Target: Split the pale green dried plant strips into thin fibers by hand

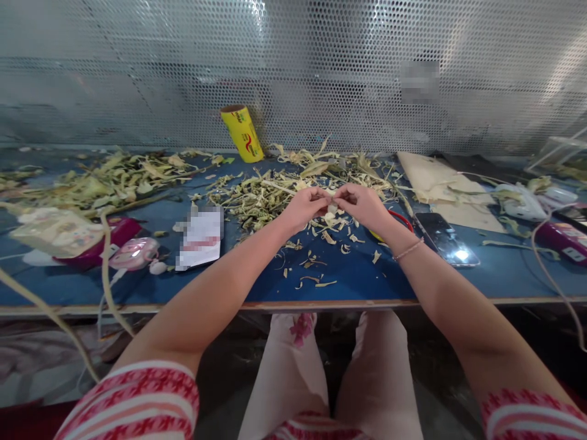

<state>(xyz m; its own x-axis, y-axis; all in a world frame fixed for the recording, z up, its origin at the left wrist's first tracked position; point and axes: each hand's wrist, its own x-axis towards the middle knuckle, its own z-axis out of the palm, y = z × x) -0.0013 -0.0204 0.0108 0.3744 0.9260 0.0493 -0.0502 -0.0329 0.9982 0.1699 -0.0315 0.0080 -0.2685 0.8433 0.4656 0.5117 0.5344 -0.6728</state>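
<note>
My left hand [312, 206] and my right hand [360, 203] meet over the blue table, fingertips pinched close together. Between them is a small pale piece [332, 208], perhaps a bit of dried plant; its exact kind is too small to make out. Just behind and to the left of the hands spreads a heap of dried, yellow-green plant scraps [257, 198]. Smaller pale shreds [316, 281] lie scattered on the table in front of them. Partly hidden by my right wrist is a red and yellow round rim [401, 220].
A yellow cardboard tube [243, 134] leans by the perforated metal wall [321, 73]. On the left lie more dried plants [114, 180], a pink device [135, 253] and a white paper [202, 238]. A phone [447, 239], brown cardboard [444, 183] and a purple object [562, 241] are on the right.
</note>
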